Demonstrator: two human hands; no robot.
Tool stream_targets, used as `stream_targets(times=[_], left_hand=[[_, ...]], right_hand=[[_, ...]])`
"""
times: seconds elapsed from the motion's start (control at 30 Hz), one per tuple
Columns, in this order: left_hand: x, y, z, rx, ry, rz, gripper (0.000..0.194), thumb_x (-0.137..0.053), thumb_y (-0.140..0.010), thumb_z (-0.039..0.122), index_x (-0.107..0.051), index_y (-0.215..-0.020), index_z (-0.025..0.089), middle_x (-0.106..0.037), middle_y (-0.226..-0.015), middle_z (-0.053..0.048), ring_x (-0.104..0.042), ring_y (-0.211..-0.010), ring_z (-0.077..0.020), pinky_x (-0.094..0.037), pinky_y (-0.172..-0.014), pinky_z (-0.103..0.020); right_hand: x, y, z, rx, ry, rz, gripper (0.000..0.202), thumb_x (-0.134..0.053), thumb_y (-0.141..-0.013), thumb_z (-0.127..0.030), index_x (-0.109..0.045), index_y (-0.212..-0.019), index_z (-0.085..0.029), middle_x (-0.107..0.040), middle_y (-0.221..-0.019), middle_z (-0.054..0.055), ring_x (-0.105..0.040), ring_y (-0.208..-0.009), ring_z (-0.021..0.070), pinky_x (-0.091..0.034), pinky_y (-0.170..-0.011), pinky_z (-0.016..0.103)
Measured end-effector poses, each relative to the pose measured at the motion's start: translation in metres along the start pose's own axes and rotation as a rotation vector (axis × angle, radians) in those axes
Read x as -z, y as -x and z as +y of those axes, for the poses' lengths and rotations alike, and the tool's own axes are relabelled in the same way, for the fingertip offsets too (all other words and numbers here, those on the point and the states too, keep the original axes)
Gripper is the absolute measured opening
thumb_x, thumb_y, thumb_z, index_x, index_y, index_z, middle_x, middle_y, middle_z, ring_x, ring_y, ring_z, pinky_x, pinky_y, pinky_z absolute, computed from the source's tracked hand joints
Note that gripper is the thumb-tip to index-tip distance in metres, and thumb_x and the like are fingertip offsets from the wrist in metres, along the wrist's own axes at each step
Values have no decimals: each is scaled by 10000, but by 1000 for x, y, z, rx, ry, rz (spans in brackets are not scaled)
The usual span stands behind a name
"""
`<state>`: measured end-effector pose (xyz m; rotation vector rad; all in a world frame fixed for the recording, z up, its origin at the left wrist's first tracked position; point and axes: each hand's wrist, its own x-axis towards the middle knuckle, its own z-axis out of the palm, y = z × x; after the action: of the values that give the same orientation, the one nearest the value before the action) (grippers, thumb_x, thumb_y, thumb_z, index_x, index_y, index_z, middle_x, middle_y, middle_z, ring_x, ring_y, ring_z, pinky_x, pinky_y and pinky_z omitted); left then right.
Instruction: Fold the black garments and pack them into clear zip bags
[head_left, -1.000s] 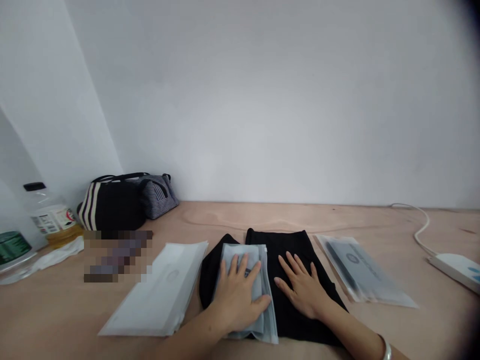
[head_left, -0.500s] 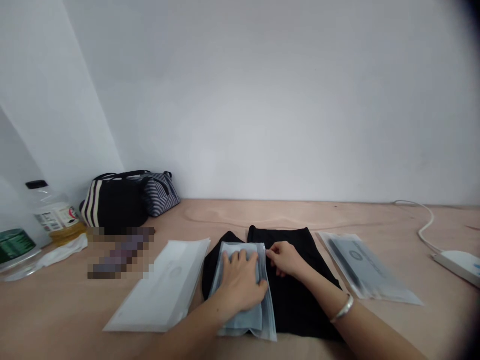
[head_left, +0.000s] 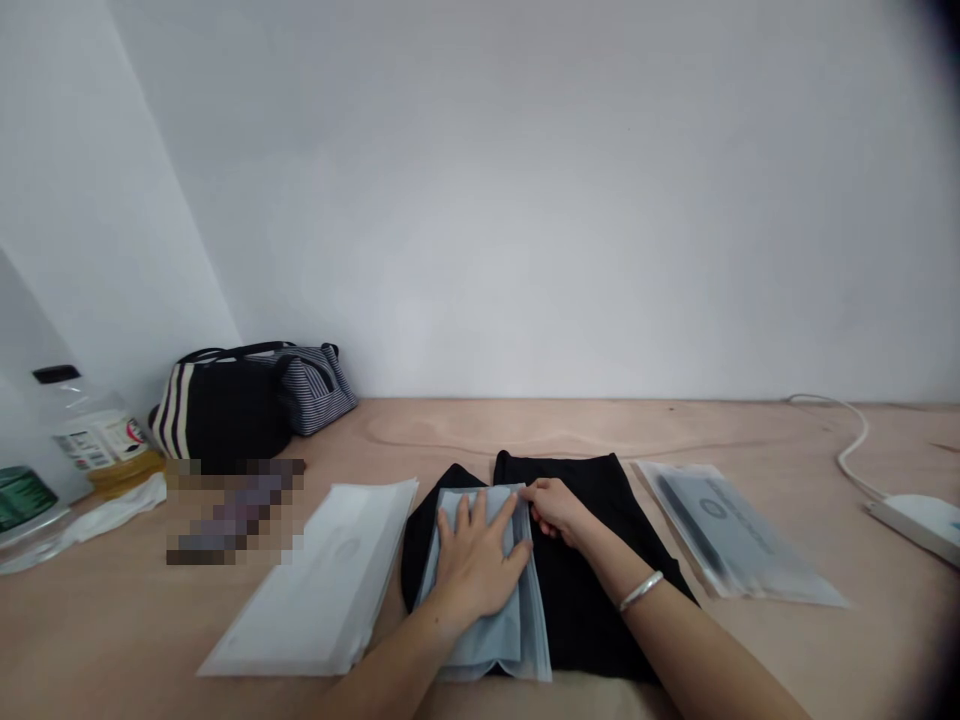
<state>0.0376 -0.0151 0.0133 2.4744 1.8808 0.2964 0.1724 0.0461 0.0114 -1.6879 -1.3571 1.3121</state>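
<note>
A frosted plastic zip bag (head_left: 535,640) with something dark folded flat inside lies on a spread black cloth garment (head_left: 592,620). My left hand (head_left: 476,565) rests on the bag, palm down and fingers spread. At the bag's upper right corner, the thumb and forefinger of my right hand (head_left: 556,510) are pinched together on its edge. Whether a zip slider is between those fingertips is too small to tell. My right wrist wears a silver bangle (head_left: 642,590).
Left of the garment lies a stack of frosted bags (head_left: 307,590). A filled zip bag (head_left: 739,530) lies to the right. Farther off are striped fabric bags (head_left: 240,405), a bottle of yellow liquid (head_left: 109,445) and a white device (head_left: 919,520) with a cable.
My right hand has shifted slightly left along the bag's top edge, onto its corner. My left hand stays pressed on the bag, its fingers spread a little wider.
</note>
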Motion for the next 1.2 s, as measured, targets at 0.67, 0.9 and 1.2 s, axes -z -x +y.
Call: stream_targets(times=[0.67, 0.9, 1.2], left_hand=[[-4, 0, 0, 3, -38, 61, 440, -263, -871, 400, -310, -1306, 352, -368, -1342, -88, -307, -1212, -340, -172, -938, -585], [1, 0, 3, 23, -28, 13, 445, -252, -873, 414, -292, -1313, 355, -328, -1369, -73, -274, -1231, -344, -134, -954, -578], [10, 2, 5, 31, 56, 101, 448, -257, -884, 412, -345, -1302, 280, -376, -1336, -83, -305, -1217, -309, -197, -963, -530]], right_hand=[[-5, 92, 27, -43, 23, -254, 177, -381, -794, -193, -410, -620, -191, -425, -330, -87, -371, -197, 72, -221, -207, 144], [-15, 120, 44, -86, 25, -305, 189, -320, -831, -208, -421, -674, -191, -406, -317, -92, -334, -189, 67, -238, -214, 139], [12, 118, 31, -65, 129, -403, 239, -336, -842, -276, -463, -675, -164, -450, -360, -58, -403, -228, 78, -302, -247, 152]])
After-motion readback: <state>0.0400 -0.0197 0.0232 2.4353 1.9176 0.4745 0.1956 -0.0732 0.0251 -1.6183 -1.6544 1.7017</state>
